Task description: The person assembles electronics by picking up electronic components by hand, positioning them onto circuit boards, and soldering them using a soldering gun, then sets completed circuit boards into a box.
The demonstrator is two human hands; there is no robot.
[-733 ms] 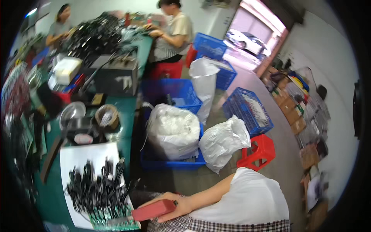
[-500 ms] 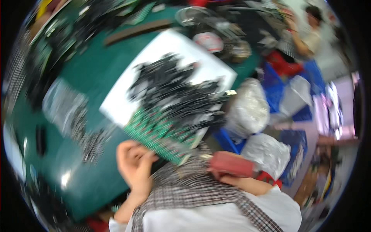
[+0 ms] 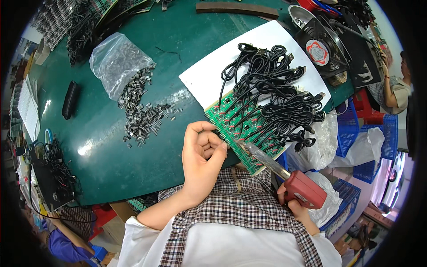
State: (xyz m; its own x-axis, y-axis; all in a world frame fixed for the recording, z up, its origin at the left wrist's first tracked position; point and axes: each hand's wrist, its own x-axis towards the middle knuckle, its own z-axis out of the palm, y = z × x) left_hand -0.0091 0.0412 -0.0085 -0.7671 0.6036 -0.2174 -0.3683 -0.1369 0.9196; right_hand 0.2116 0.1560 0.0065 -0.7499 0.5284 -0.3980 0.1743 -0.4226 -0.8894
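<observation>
In my right hand (image 3: pixel 297 207) is a soldering iron (image 3: pixel 307 189) with a blocky red handle. Its metal shaft slants up and left, and the tip is over the near edge of a green circuit board panel (image 3: pixel 252 161); whether it touches cannot be told. My left hand (image 3: pixel 202 153) is at the panel's left edge, fingers curled and thumb pressed toward them. Anything pinched there is too small to make out. Bundled black cables (image 3: pixel 284 95) with plugs lie across the panel, which rests partly on a white sheet (image 3: pixel 200 73).
On the green table (image 3: pixel 111 178), small metal parts (image 3: pixel 142 115) spill beside a clear plastic bag (image 3: pixel 118 62). A black fan (image 3: pixel 318 51) stands far right, near a brown bar (image 3: pixel 235 8). Blue crates (image 3: pixel 347 129) with plastic bags are at right. Other people (image 3: pixel 396 91) are nearby.
The view has turned and sharpened. The soldering iron's tip now shows over the board's near edge, where blur hid it before. My left hand stays curled by the board.
</observation>
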